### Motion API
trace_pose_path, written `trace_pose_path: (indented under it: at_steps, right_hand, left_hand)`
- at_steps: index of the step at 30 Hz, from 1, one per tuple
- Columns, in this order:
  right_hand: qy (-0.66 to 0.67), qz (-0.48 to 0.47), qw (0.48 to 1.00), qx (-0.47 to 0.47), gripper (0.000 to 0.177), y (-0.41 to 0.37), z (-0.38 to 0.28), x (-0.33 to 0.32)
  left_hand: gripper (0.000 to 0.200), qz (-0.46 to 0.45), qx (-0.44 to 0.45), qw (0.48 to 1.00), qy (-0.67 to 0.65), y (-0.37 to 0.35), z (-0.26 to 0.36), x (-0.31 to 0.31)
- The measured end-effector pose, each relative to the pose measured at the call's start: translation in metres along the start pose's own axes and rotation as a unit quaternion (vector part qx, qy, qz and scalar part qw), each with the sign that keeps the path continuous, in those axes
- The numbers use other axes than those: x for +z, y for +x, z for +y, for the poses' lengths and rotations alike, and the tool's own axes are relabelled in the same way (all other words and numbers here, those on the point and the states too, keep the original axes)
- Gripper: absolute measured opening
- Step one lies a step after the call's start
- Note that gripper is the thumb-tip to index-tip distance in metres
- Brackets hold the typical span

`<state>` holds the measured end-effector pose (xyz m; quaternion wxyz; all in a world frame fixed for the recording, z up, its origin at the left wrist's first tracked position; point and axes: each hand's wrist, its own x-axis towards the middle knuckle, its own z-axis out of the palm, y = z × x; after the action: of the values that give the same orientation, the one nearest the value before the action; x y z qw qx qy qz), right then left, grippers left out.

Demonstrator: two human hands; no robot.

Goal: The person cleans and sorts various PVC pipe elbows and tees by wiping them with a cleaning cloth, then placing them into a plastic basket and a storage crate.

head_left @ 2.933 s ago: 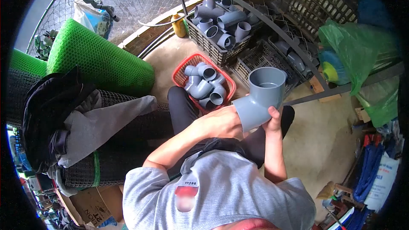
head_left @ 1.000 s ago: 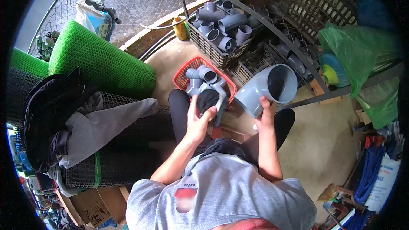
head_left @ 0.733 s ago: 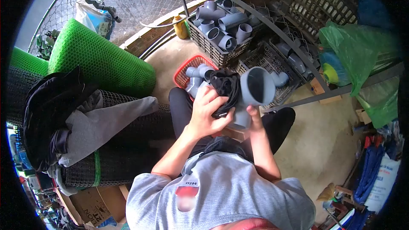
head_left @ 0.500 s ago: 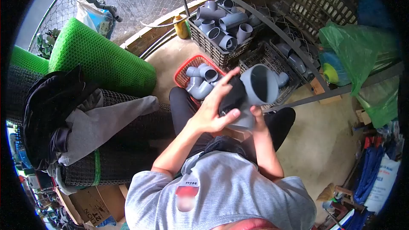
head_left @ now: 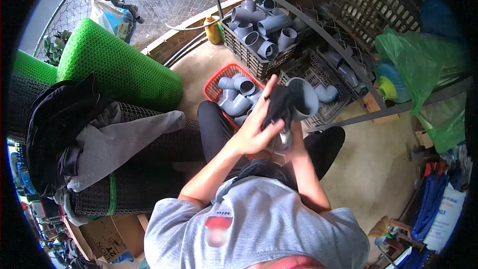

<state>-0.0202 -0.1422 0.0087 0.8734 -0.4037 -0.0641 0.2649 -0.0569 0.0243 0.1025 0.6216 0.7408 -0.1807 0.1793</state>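
Note:
A grey plastic pipe fitting (head_left: 304,100) is held over my lap, its wide round mouth facing up and to the right. My left hand (head_left: 255,128) presses a black cloth (head_left: 280,103) against the fitting's side, fingers stretched along it and thumb across the cloth. Supporting the fitting's lower end is my right hand (head_left: 296,142), its fingers partly hidden behind the fitting. Just beyond my knees, a red basket (head_left: 211,85) contains several grey pipe elbows (head_left: 234,103).
A black crate (head_left: 247,56) full of grey fittings stands ahead. Beside it, another black crate (head_left: 326,114) has an elbow (head_left: 326,93) in it. Rolls of green mesh (head_left: 117,67) and a grey garment (head_left: 119,144) lie at left. A metal bar (head_left: 361,115) crosses at right.
The fitting has turned and shifted slightly down in my hands, so its mouth looks narrower. The black cloth has moved right, nearer the mouth, along with my left fingers.

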Motion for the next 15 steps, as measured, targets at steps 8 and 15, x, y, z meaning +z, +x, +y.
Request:
trace_pose_path:
  at_steps: [8,15]
  right_hand:
    - [-0.376,0.147,0.878,-0.256,0.091,0.011,-0.027,0.024]
    - [-0.26,0.092,0.936,-0.22,0.084,0.002,-0.02,0.01]
  left_hand:
    - [0.056,0.023,-0.149,0.985,0.086,-0.025,-0.025,0.015]
    - [0.046,0.095,-0.301,0.917,-0.245,-0.006,-0.028,-0.02]
